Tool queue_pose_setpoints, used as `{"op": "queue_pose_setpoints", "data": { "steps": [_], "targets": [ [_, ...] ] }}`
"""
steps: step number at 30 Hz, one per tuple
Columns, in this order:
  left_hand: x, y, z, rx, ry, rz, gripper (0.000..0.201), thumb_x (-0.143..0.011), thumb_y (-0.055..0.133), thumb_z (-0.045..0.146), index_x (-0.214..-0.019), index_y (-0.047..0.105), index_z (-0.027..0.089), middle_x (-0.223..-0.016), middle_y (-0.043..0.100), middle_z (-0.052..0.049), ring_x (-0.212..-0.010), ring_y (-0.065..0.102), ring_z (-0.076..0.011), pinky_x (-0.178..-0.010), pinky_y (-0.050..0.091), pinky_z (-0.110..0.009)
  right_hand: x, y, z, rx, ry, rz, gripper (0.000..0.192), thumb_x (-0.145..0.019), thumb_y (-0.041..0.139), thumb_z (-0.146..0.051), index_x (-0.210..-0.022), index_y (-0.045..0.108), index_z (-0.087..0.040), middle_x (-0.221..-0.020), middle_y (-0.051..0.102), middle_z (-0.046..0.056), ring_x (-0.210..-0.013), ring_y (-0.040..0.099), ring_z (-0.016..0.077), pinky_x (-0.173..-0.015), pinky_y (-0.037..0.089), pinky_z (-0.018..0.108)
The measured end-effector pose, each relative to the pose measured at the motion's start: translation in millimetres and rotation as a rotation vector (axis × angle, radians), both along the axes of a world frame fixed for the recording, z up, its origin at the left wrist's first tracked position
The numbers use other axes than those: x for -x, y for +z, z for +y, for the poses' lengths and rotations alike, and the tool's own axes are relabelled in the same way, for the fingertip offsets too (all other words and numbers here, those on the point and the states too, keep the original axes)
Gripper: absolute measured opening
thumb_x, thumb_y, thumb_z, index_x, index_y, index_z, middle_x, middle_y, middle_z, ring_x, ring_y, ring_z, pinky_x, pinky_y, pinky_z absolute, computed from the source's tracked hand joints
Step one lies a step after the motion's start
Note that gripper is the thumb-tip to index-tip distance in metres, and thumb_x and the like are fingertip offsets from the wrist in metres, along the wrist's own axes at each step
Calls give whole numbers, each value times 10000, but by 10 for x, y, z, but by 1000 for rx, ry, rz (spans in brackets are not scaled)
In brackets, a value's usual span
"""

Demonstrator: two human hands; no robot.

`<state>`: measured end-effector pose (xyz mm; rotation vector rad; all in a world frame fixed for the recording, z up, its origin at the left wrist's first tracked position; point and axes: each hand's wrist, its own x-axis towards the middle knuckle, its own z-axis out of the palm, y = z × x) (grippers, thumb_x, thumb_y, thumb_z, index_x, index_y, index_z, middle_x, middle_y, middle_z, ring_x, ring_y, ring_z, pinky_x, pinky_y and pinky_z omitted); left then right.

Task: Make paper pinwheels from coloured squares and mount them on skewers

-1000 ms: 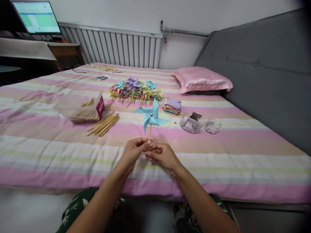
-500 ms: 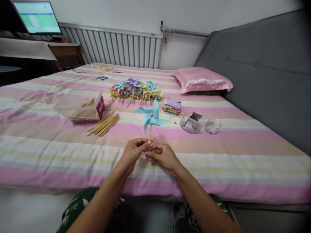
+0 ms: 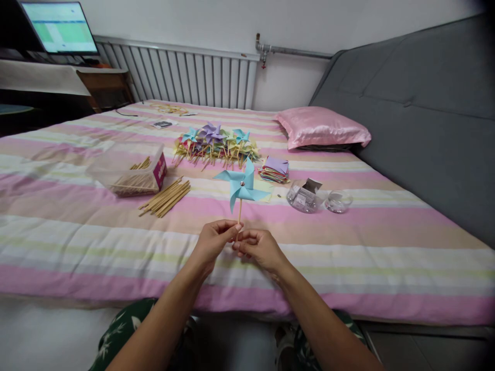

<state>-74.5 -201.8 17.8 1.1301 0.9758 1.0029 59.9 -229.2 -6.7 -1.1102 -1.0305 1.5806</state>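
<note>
A light blue paper pinwheel (image 3: pixel 241 185) stands upright on a thin wooden stick above the striped bed. My left hand (image 3: pixel 212 241) and my right hand (image 3: pixel 260 249) both pinch the lower end of that stick, fingertips close together. Behind the pinwheel lies a heap of finished pinwheels (image 3: pixel 215 142) in blue, purple and yellow. A loose bundle of wooden sticks (image 3: pixel 165 198) lies on the sheet to the left.
A clear box with more sticks (image 3: pixel 129 170) sits at the left. A stack of coloured paper squares (image 3: pixel 275 169) and two small clear containers (image 3: pixel 303 196) (image 3: pixel 337 201) lie right of the pinwheel. A pink pillow (image 3: pixel 322 128), grey headboard (image 3: pixel 421 118), radiator and monitor (image 3: pixel 59 28) ring the bed.
Almost nothing differs; the pinwheel has shifted a trifle to the right while both hands keep hold of its stick.
</note>
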Motion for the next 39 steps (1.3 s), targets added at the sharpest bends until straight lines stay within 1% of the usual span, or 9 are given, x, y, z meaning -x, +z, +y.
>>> {"op": "queue_pose_setpoints", "data": {
  "steps": [14,19,28,39],
  "targets": [
    [-2,-12,2,-3,1,4,227,-641,729,317,-713,690,105,-587,580,-4,-567,463,-94,-570,350,-223,12,13,-2,18,-7,0,298,-552,774,-363,-710,640,-148,-652,644,15,-525,556,96,-499,408,223],
    [-6,-1,3,3,-2,1,227,-635,731,319,-716,695,109,-583,582,-3,-563,463,-95,-566,349,-224,14,12,0,0,-2,2,307,-551,775,-370,-708,641,-142,-667,650,20,-528,563,98,-494,406,219],
    [-19,28,-12,15,-1,-8,224,-621,738,327,-685,694,117,-562,577,2,-542,467,-99,-554,350,-228,13,22,-7,21,-1,12,295,-553,776,-362,-711,647,-148,-650,645,16,-525,563,99,-497,407,221],
    [-14,26,-13,13,0,-8,229,-624,739,327,-694,695,113,-567,581,3,-548,464,-94,-561,348,-226,14,20,-10,11,2,3,295,-557,769,-366,-708,639,-148,-651,639,12,-527,557,100,-498,403,225]
  ]
}}
